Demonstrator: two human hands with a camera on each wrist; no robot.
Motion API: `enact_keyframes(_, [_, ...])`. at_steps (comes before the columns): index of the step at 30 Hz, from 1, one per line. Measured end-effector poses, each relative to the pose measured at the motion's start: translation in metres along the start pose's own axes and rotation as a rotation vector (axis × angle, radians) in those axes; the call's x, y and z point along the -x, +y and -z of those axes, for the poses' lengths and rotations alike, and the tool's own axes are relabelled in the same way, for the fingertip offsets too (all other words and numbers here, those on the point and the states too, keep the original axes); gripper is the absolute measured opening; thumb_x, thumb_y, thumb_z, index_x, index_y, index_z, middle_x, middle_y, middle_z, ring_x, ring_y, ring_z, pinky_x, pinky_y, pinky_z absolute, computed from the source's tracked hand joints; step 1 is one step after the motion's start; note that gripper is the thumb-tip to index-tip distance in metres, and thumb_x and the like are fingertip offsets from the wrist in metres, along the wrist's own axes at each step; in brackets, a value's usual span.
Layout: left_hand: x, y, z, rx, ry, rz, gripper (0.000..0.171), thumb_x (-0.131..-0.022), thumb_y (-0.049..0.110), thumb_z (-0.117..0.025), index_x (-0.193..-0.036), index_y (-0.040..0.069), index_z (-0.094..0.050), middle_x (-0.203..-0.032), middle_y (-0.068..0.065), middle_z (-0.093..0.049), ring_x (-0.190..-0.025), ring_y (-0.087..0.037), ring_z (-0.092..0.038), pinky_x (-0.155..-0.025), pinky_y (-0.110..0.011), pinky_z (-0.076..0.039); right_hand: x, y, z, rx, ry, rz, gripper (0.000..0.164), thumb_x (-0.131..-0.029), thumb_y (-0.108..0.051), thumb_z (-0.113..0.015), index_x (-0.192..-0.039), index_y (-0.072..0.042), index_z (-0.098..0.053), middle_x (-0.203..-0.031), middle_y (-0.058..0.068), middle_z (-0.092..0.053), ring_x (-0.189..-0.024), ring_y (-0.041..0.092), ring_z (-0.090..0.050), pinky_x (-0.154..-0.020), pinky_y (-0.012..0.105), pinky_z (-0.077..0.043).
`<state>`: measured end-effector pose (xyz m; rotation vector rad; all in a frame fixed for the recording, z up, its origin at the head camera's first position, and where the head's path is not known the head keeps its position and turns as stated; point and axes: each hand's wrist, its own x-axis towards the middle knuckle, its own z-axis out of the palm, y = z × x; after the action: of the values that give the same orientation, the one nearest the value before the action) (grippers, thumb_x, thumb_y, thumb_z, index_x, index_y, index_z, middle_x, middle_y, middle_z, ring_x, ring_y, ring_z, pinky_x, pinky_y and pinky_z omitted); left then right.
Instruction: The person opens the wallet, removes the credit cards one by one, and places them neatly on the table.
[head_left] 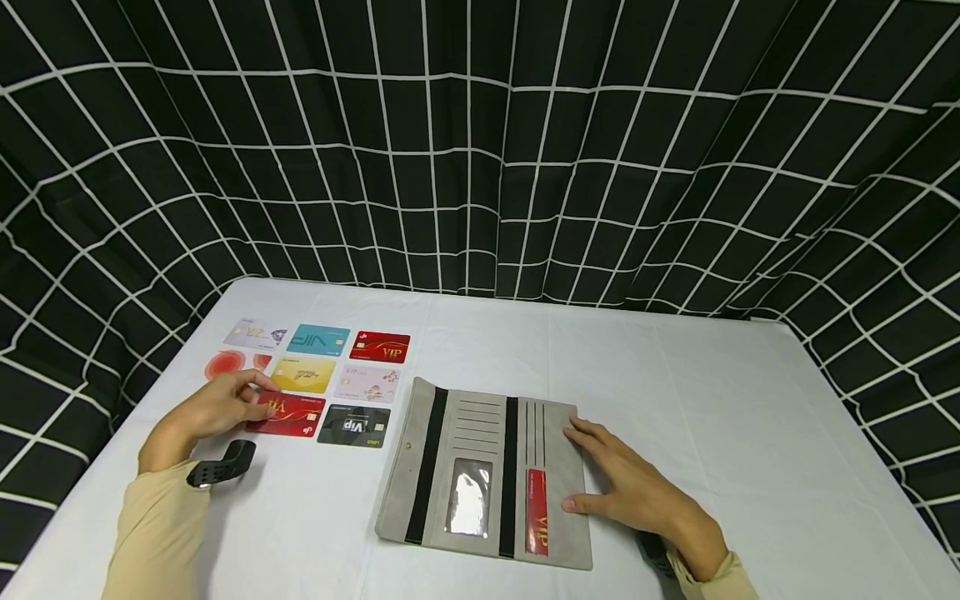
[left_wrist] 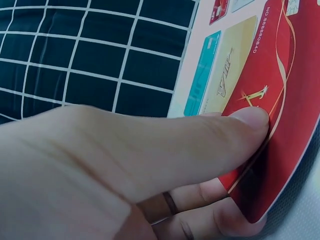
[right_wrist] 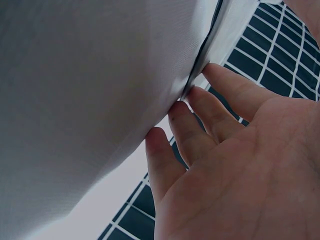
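Note:
My left hand (head_left: pixel 217 407) pinches a red VIP card (head_left: pixel 300 417) at its left end, in the front row of cards. In the left wrist view the thumb lies over the red card (left_wrist: pixel 280 115) and fingers show beneath it. A grey wallet (head_left: pixel 555 442) lies spread out in the middle, with slots, a clear window (head_left: pixel 469 497) and black bands. Another red card (head_left: pixel 537 508) sits partly inside its right panel. At the wallet's right edge rests my right hand (head_left: pixel 633 483). Its extended fingertips touch that edge in the right wrist view.
Several cards lie in rows at the left: silver (head_left: pixel 255 333), teal (head_left: pixel 318 340), red (head_left: pixel 380 347), yellow (head_left: pixel 303 375), pink (head_left: pixel 367 384) and black (head_left: pixel 354 426). A card with red circles (head_left: pixel 225 363) is partly covered. Black gridded cloth (head_left: pixel 480 150) surrounds the white table (head_left: pixel 720 400).

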<state>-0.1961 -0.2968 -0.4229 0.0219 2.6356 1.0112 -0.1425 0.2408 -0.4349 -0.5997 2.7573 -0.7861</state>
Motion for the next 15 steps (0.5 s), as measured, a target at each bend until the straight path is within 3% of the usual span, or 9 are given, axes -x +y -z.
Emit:
enact_keyframes(8, [-0.0003,0.0007,0.0023,-0.021,0.005,0.019,0.039,-0.087,0.013,-0.072,-0.116,-0.008,-0.058,-0.079,-0.004,-0.051,-0.081,-0.019,-0.049,-0.062,-0.025,-0.036,-0.0001,-0.0007,0.0008,0.004,0.004,0.008,0.094,-0.075,-0.057,-0.079,-0.147,-0.007,-0.045,-0.156,0.015,-0.037,-0.141,0.043,-0.039,-0.106,0.061,-0.039])
enact_keyframes(15, [0.0014,-0.0009,0.0022,-0.072,0.062,0.031,0.038,-0.084,0.015,-0.075,-0.112,-0.005,-0.059,-0.078,-0.004,-0.051,-0.075,-0.018,-0.048,-0.061,-0.026,-0.036,0.0013,-0.0012,0.0011,-0.004,0.006,0.014,0.094,-0.075,-0.057,-0.079,-0.147,-0.007,-0.045,-0.156,0.015,-0.037,-0.141,0.043,-0.039,-0.105,0.062,-0.039])
